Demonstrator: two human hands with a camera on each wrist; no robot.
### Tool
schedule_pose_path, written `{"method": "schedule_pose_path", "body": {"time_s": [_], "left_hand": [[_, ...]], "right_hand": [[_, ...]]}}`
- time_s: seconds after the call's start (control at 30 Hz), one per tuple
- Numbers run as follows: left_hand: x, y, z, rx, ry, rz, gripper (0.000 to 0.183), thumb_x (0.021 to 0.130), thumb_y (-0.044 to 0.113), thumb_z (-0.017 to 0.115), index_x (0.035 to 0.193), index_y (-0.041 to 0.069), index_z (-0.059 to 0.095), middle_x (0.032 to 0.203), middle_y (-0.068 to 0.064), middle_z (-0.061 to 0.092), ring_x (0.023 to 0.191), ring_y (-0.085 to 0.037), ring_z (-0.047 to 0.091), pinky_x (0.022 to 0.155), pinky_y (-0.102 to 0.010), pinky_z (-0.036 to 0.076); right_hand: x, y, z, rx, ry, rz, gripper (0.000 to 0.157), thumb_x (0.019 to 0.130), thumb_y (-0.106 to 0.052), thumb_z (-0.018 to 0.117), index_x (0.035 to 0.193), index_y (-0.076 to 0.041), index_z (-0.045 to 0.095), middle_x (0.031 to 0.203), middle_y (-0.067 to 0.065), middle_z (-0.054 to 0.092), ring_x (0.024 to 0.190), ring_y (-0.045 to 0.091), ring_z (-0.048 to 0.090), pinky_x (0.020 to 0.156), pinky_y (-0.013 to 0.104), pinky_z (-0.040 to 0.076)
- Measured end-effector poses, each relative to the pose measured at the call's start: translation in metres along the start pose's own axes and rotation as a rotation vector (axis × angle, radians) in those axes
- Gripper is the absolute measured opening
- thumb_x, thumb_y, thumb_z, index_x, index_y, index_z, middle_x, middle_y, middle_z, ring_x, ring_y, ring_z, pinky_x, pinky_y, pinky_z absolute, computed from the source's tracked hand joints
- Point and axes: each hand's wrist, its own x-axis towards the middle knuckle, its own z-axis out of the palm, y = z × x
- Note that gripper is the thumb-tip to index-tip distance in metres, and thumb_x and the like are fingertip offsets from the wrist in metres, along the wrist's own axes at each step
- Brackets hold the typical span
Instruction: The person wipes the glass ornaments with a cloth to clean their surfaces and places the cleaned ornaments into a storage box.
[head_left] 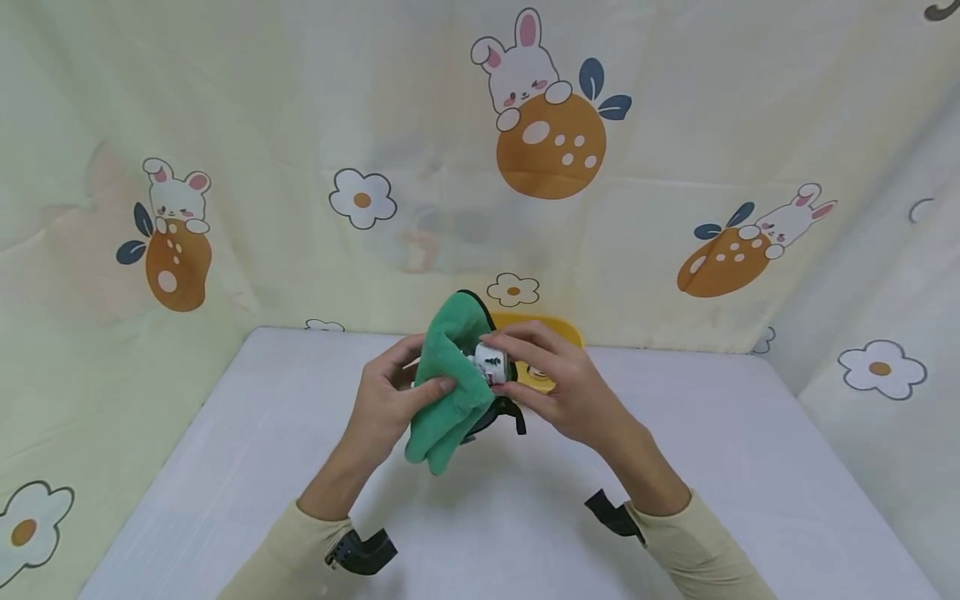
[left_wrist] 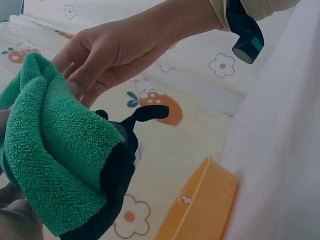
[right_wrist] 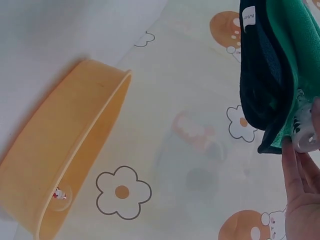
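Observation:
My left hand [head_left: 386, 392] grips a fluffy green towel [head_left: 450, 367] with a dark backing and a dark hanging loop. A small white cylinder [head_left: 491, 364] with dark tree-like print sits against the towel's folds, and my right hand [head_left: 562, 379] pinches it between fingers and thumb. In the right wrist view the cylinder [right_wrist: 303, 127] is partly inside the green fold, so its other end is hidden. The left wrist view shows the towel [left_wrist: 60, 145] folded over, its dark edge facing the right hand's side.
Behind the hands stands a yellow basin [head_left: 566, 329] on the white tabletop [head_left: 675, 467]. A clear rounded thing with a small red-and-white figure [right_wrist: 60, 194] lies inside it. A patterned curtain [head_left: 420, 100] rises behind the table.

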Motion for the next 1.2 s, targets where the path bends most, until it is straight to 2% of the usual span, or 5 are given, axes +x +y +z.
{"method": "schedule_pose_path", "body": {"time_s": [0.17,0.4,0.6,0.83,1.2], "left_hand": [[0.0019,-0.0003,0.0,-0.037,-0.011,-0.04,0.046,0.09,0.012,0.078,0.134,0.012,0.062,0.128,-0.009,0.065,0.113,-0.028,0.068,0.09,-0.039,0.06],[0.0028,-0.0015,0.0008,-0.071,-0.031,-0.048,0.048,0.092,0.011,0.076,0.137,0.011,0.061,0.132,-0.009,0.063,0.114,-0.027,0.067,0.091,-0.038,0.06],[0.0019,0.0002,0.0004,-0.064,-0.036,-0.029,0.052,0.089,0.011,0.079,0.137,0.01,0.061,0.131,-0.01,0.064,0.114,-0.029,0.066,0.09,-0.038,0.06],[0.0008,0.0009,0.0007,-0.013,-0.041,-0.004,0.052,0.089,0.013,0.08,0.138,0.011,0.061,0.132,-0.01,0.064,0.116,-0.028,0.066,0.092,-0.037,0.059],[0.0019,0.0,0.0025,0.085,-0.073,0.056,0.053,0.089,0.006,0.078,0.138,0.015,0.061,0.129,-0.007,0.065,0.107,-0.025,0.069,0.087,-0.038,0.061]], "right_hand": [[0.0016,0.0006,-0.0014,-0.043,0.01,-0.048,0.056,0.076,0.009,0.083,0.127,-0.006,0.067,0.129,0.014,0.06,0.118,0.029,0.059,0.096,0.018,0.053],[0.0017,0.0014,-0.0032,-0.038,0.016,-0.062,0.057,0.073,0.006,0.087,0.125,-0.005,0.069,0.125,0.012,0.063,0.117,0.027,0.061,0.093,0.019,0.055],[-0.0008,0.0011,-0.0043,-0.005,0.026,0.024,0.059,0.073,-0.001,0.09,0.128,-0.006,0.069,0.117,0.007,0.068,0.102,0.018,0.068,0.086,0.026,0.06],[-0.0018,0.001,-0.0035,-0.007,0.03,0.078,0.053,0.078,-0.004,0.087,0.128,-0.005,0.069,0.108,0.007,0.071,0.084,0.015,0.068,0.075,0.022,0.06],[0.0031,-0.004,-0.0058,0.029,-0.035,0.28,0.016,0.094,-0.016,0.073,0.106,-0.006,0.072,0.089,-0.003,0.071,0.074,0.005,0.066,0.066,0.024,0.06]]}}
